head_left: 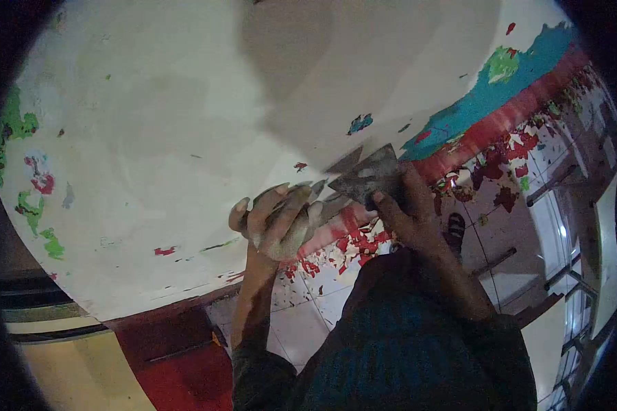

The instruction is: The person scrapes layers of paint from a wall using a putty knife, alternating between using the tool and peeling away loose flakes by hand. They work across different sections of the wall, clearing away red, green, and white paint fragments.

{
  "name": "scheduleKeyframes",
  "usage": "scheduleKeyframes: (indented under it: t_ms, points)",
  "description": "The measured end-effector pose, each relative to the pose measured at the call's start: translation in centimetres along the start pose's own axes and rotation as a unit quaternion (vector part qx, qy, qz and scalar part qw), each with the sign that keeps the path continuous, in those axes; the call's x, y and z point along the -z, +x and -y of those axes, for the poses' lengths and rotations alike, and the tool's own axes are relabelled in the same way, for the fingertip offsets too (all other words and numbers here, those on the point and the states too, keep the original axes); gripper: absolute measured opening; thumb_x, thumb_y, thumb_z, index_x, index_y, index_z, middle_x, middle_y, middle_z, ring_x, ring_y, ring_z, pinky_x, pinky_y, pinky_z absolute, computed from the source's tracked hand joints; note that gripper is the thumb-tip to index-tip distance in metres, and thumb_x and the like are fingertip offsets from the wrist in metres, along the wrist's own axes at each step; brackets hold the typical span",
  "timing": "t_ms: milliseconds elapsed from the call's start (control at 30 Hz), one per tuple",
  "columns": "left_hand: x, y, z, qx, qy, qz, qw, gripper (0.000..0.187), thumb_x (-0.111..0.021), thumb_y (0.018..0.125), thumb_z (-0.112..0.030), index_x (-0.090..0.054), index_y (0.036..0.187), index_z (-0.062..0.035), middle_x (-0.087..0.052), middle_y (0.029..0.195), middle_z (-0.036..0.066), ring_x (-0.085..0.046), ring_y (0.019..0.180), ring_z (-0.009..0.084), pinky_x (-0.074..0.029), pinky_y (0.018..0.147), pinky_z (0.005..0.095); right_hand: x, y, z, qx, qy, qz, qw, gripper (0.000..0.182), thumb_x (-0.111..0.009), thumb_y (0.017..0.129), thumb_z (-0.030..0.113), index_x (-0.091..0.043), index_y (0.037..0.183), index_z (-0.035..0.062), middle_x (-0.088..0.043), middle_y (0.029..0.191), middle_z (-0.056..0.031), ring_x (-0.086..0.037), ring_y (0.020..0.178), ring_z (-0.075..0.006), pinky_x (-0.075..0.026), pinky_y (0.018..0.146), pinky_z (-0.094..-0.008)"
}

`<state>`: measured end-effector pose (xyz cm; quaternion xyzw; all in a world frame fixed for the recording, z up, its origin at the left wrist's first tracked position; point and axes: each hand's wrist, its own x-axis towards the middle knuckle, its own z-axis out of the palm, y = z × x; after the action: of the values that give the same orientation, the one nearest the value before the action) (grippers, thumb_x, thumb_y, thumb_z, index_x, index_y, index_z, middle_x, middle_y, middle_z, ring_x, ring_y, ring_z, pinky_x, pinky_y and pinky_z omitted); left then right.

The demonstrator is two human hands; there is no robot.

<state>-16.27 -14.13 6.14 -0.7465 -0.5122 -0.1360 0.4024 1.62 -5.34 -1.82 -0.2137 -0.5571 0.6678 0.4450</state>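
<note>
My right hand (pixel 406 212) grips a dark, flat scraper blade (pixel 371 175), with the thumb pressed on its face. A pointed corner of the blade faces left, toward my other hand, close over the pale wall (pixel 185 123). My left hand (pixel 275 220) is closed with bent fingers around a greyish, smeared piece whose kind I cannot tell. Both hands are low on the wall, near the red band (pixel 343 225) along its foot. A teal patch (pixel 487 99) of bared paint starts just beyond the blade and stretches to the upper right.
Red and white paint flakes (pixel 353 246) litter the tiled floor (pixel 487 253) along the wall's foot. Green and red patches (pixel 44 181) mark the wall at left. Metal-framed furniture (pixel 572 281) stands at right. A dark red surface (pixel 178 349) lies at lower left.
</note>
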Motion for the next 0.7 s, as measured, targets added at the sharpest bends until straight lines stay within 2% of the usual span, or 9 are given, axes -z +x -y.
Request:
scheduleKeyframes:
  t_ms: [100, 167, 300, 400, 600, 700]
  points:
    - [-0.7, 0.1, 0.3, -0.012, 0.000, -0.071, 0.997, 0.012, -0.068, 0.068, -0.027, -0.061, 0.078, -0.0245, -0.056, 0.092, -0.005, -0.047, 0.094, 0.0167, -0.020, 0.093, 0.0403, -1.1, 0.1, 0.2, 0.019, -0.014, -0.013, 1.000, 0.024, -0.055, 0.081, 0.014, -0.041, 0.096, 0.0005, -0.054, 0.073, -0.0108, -0.054, 0.068, -0.0144, -0.043, 0.059, -0.0303]
    - [-1.0, 0.1, 0.1, -0.007, 0.014, -0.106, 0.994, 0.013, -0.067, 0.068, -0.029, -0.061, 0.079, -0.0249, -0.054, 0.092, -0.004, -0.045, 0.096, 0.0177, -0.020, 0.091, 0.0411, -1.7, 0.1, 0.7, -0.003, 0.015, -0.009, 1.000, 0.024, -0.054, 0.082, 0.015, -0.041, 0.096, 0.0006, -0.055, 0.074, -0.0110, -0.054, 0.066, -0.0143, -0.043, 0.058, -0.0298]
    - [-0.9, 0.1, -0.2, 0.018, 0.040, -0.098, 0.994, 0.011, -0.064, 0.071, -0.031, -0.060, 0.080, -0.0254, -0.054, 0.093, -0.005, -0.043, 0.098, 0.0188, -0.020, 0.090, 0.0428, -2.8, 1.1, 1.1, -0.029, 0.010, -0.014, 0.999, 0.025, -0.054, 0.084, 0.018, -0.040, 0.097, 0.0006, -0.055, 0.075, -0.0105, -0.054, 0.063, -0.0135, -0.043, 0.055, -0.0277]
    - [-0.9, 0.1, -0.2, 0.024, 0.041, -0.089, 0.995, 0.011, -0.064, 0.071, -0.031, -0.059, 0.078, -0.0256, -0.054, 0.093, -0.006, -0.043, 0.099, 0.0190, -0.019, 0.090, 0.0433, -3.4, 1.5, 1.9, 0.000, 0.011, -0.008, 1.000, 0.018, -0.049, 0.085, 0.012, -0.040, 0.097, 0.0016, -0.051, 0.080, -0.0051, -0.048, 0.065, -0.0071, -0.041, 0.054, -0.0209]
    - [-0.9, 0.1, -0.2, 0.021, 0.055, -0.084, 0.995, 0.011, -0.064, 0.070, -0.032, -0.057, 0.075, -0.0257, -0.054, 0.094, -0.007, -0.043, 0.098, 0.0180, -0.019, 0.092, 0.0430, -3.3, 1.4, 2.2, -0.019, 0.031, -0.029, 0.999, 0.019, -0.050, 0.085, 0.011, -0.040, 0.097, 0.0006, -0.051, 0.079, -0.0054, -0.049, 0.065, -0.0078, -0.041, 0.054, -0.0216]
    - [-1.0, -0.1, 0.0, 0.017, 0.053, -0.086, 0.995, 0.009, -0.063, 0.070, -0.029, -0.055, 0.074, -0.0261, -0.054, 0.093, -0.007, -0.043, 0.097, 0.0177, -0.019, 0.092, 0.0423, -3.2, 1.1, 2.3, -0.013, -0.013, -0.037, 0.999, 0.019, -0.050, 0.085, 0.010, -0.040, 0.098, 0.0003, -0.052, 0.079, -0.0055, -0.049, 0.063, -0.0076, -0.042, 0.055, -0.0217]
